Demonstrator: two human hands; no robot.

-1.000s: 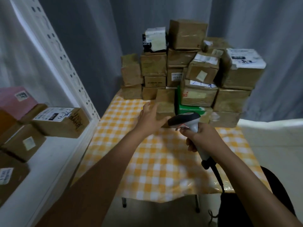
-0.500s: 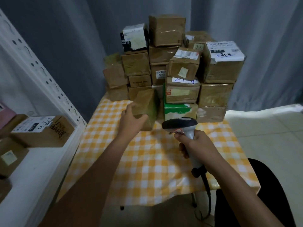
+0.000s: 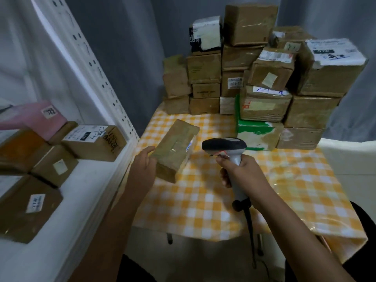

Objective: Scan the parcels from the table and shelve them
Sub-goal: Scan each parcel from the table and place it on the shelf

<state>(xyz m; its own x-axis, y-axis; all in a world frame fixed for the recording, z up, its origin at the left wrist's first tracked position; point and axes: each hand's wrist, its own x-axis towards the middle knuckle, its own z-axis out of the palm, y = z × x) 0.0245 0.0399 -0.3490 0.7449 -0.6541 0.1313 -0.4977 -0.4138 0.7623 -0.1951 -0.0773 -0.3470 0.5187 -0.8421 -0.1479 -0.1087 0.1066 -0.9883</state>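
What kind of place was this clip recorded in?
Probably a small parcel pickup or sorting room: taped brown cardboard parcels stacked on a yellow-checked table, a white metal shelf holding labelled boxes, and a grey-and-black handheld barcode scanner in the right hand.

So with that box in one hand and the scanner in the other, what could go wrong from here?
The left hand grips the long box by one end only, so it could tip or slip out. The scanner in the right hand trails a cable over the table edge, which might snag. The stacked parcels behind look uneven; a bump could topple them.
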